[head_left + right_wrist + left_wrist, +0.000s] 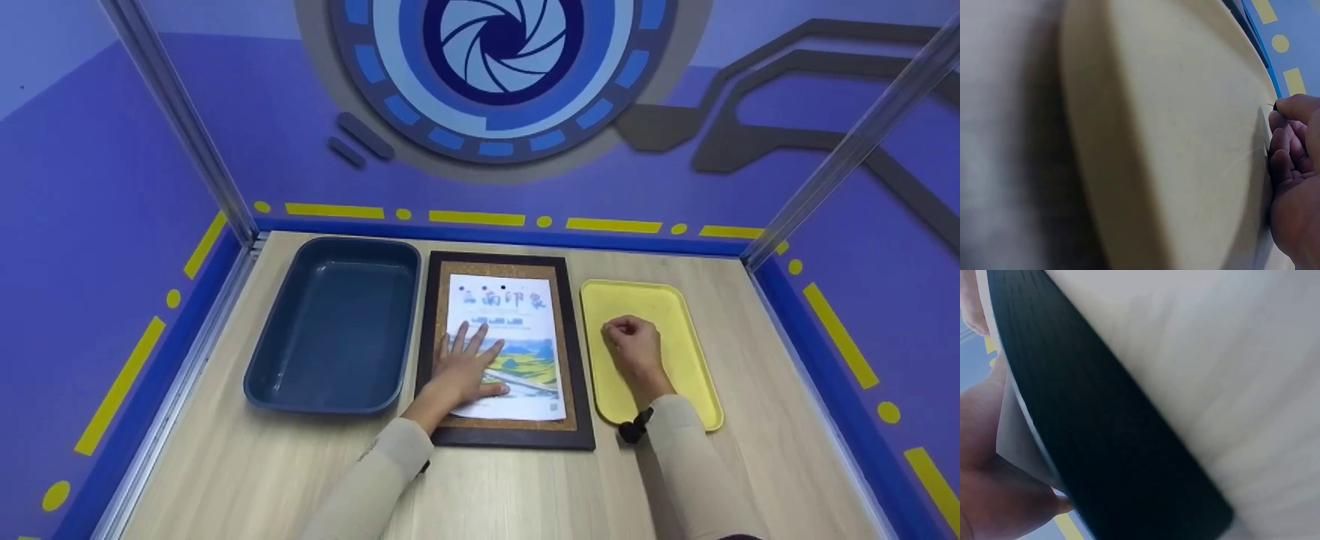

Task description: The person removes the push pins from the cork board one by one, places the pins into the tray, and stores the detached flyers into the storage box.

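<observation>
Push pin point(1275, 106): appearing as a dark head with a fine needle projecting past the fingertips; too small to be sure of the type.
Right hand point(636, 346): pinching the pin between thumb and finger, over the yellow tray point(688, 360).
Printed poster point(534, 356): lying left of that pinch, long axis running away from the person, on the framed corkboard point(495, 268).
Left hand point(461, 373): resting spread-fingered on the poster, being the nearer hand to it.

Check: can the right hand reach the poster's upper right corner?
Probably yes: the right hand is over the yellow tray beside the framed corkboard, and nothing covers that corner of the poster.
</observation>
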`<state>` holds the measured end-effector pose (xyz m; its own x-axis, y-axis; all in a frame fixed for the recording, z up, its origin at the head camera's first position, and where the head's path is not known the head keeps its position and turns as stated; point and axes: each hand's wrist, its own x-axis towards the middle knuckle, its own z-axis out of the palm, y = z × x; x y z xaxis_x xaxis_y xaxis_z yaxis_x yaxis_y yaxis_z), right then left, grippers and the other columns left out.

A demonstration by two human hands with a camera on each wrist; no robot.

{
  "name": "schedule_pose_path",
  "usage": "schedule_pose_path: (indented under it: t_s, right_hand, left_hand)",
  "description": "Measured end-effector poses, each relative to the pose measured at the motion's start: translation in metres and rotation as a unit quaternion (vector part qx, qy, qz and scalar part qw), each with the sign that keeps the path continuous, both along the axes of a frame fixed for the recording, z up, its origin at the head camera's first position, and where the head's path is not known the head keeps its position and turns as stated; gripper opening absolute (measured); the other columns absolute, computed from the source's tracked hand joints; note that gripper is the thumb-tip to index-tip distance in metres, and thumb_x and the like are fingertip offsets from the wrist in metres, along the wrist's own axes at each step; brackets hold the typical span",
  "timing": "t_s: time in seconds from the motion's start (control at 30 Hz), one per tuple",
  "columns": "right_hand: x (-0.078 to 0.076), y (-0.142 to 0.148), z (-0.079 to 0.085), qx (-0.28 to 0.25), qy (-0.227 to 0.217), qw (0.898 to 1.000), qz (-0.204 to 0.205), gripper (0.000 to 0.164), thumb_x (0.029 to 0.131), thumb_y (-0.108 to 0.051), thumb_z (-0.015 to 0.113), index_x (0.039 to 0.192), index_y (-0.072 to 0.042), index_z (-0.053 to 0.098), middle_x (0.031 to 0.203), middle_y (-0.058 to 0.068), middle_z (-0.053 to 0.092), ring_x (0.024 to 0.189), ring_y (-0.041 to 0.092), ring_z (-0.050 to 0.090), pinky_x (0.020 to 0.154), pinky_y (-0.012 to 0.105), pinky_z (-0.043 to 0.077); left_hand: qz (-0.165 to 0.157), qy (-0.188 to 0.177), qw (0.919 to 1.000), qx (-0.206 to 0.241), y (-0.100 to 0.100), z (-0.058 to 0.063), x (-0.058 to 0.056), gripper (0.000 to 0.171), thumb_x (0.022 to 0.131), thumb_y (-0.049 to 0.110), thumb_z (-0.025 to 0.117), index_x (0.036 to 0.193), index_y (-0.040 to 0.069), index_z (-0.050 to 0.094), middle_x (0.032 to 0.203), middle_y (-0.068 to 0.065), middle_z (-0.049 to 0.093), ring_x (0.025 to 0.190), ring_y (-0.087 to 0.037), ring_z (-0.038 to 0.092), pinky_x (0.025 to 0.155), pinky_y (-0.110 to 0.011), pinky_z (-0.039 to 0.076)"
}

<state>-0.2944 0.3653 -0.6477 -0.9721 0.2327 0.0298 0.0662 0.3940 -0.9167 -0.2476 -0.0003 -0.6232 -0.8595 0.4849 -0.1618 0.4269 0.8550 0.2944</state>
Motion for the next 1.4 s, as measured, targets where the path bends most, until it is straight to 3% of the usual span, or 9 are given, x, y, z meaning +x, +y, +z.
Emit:
schedule_pose_path:
  t_s: [0.27,0.53,0.73,1.03,1.23,1.4]
  right_hand:
    - [-0.001,0.000,-0.001,-0.038,-0.002,0.999,-0.001,0.012,0.098,-0.007,0.075,0.101,0.004,0.077,0.092,0.014,0.072,0.081,0.017,0.064,0.069,0.023,0.054]
    - [-0.003,0.000,-0.003,-0.119,0.015,0.993,-0.017,0.002,0.093,0.001,0.077,0.092,0.000,0.078,0.087,0.012,0.070,0.078,0.017,0.063,0.067,0.024,0.056]
    - [-0.003,0.003,-0.004,-0.117,0.010,0.993,-0.014,0.019,0.094,-0.005,0.078,0.104,0.012,0.074,0.090,0.013,0.071,0.080,0.017,0.065,0.070,0.024,0.057]
    - [-0.003,0.009,0.000,-0.074,0.015,0.997,-0.004,0.016,0.098,-0.002,0.074,0.107,0.011,0.076,0.095,0.015,0.075,0.081,0.013,0.068,0.071,0.021,0.057]
    - [-0.005,0.007,0.003,-0.047,-0.002,0.999,-0.010,0.018,0.099,-0.007,0.074,0.109,0.009,0.076,0.094,0.013,0.074,0.078,0.012,0.065,0.067,0.021,0.055]
    - [-0.009,-0.004,0.011,-0.044,0.005,0.999,-0.023,0.020,0.099,-0.013,0.076,0.107,0.006,0.075,0.085,0.007,0.070,0.068,0.010,0.061,0.055,0.020,0.050]
  left_hand:
    - [0.006,-0.015,0.9998,0.012,0.000,-0.004,-0.002,0.090,0.095,0.071,0.062,0.169,0.031,0.030,0.179,-0.009,0.006,0.162,-0.042,-0.006,0.125,-0.067,-0.003]
    - [0.008,-0.019,0.9998,0.008,0.001,-0.008,-0.002,0.090,0.096,0.071,0.062,0.170,0.032,0.027,0.179,-0.007,0.003,0.162,-0.040,-0.009,0.126,-0.066,-0.005]
    - [0.005,-0.017,0.9998,0.005,0.002,-0.008,-0.002,0.089,0.097,0.071,0.060,0.170,0.031,0.027,0.179,-0.008,0.003,0.162,-0.041,-0.008,0.125,-0.066,-0.005]
    - [0.002,-0.020,0.9997,0.011,0.003,-0.003,0.001,0.090,0.097,0.072,0.059,0.170,0.030,0.027,0.179,-0.009,0.003,0.162,-0.042,-0.008,0.125,-0.067,-0.005]
    - [0.001,-0.017,0.9998,-0.008,0.003,0.007,0.005,0.089,0.097,0.070,0.060,0.169,0.028,0.029,0.178,-0.010,0.007,0.162,-0.043,-0.003,0.126,-0.068,0.002]
    - [0.001,-0.012,0.9998,-0.014,0.002,0.013,0.006,0.088,0.097,0.069,0.062,0.169,0.027,0.032,0.178,-0.011,0.011,0.162,-0.043,0.001,0.126,-0.068,0.006]
